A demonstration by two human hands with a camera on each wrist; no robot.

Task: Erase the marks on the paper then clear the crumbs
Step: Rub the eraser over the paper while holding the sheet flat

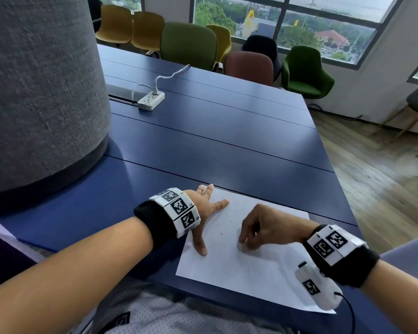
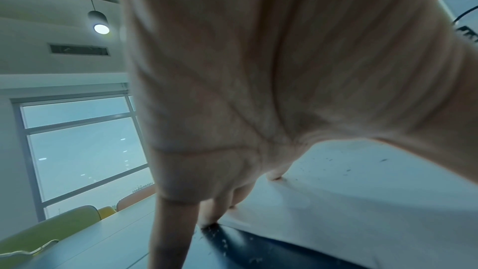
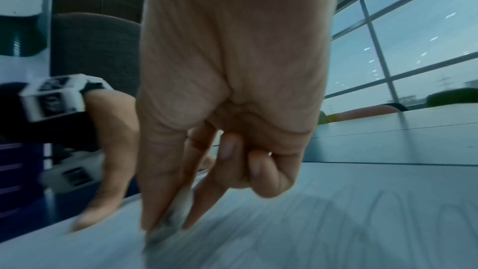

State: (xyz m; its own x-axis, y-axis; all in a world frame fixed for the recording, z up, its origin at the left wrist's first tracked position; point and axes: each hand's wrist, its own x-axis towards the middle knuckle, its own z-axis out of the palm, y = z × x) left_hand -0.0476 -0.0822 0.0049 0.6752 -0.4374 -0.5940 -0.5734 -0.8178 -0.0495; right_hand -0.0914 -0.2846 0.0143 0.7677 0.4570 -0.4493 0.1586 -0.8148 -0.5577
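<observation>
A white sheet of paper (image 1: 239, 268) lies on the blue table (image 1: 203, 145) in front of me. My left hand (image 1: 204, 208) rests flat on its left edge with fingers spread, holding it down. My right hand (image 1: 253, 233) pinches a small white eraser (image 1: 242, 247) between thumb and fingers, its tip pressed on the middle of the paper. In the right wrist view the eraser (image 3: 178, 212) looks smudged grey and faint pencil marks (image 3: 388, 212) run across the paper (image 3: 336, 232). Small dark crumbs (image 1: 221, 233) dot the sheet, and crumbs (image 2: 344, 169) also show in the left wrist view.
A large grey felt-covered column (image 1: 39, 92) stands on the table at the left. A white power strip (image 1: 151, 100) with a cable lies further back. Coloured chairs (image 1: 188, 44) line the far edge by the window. The table's right edge drops to a wooden floor (image 1: 384, 177).
</observation>
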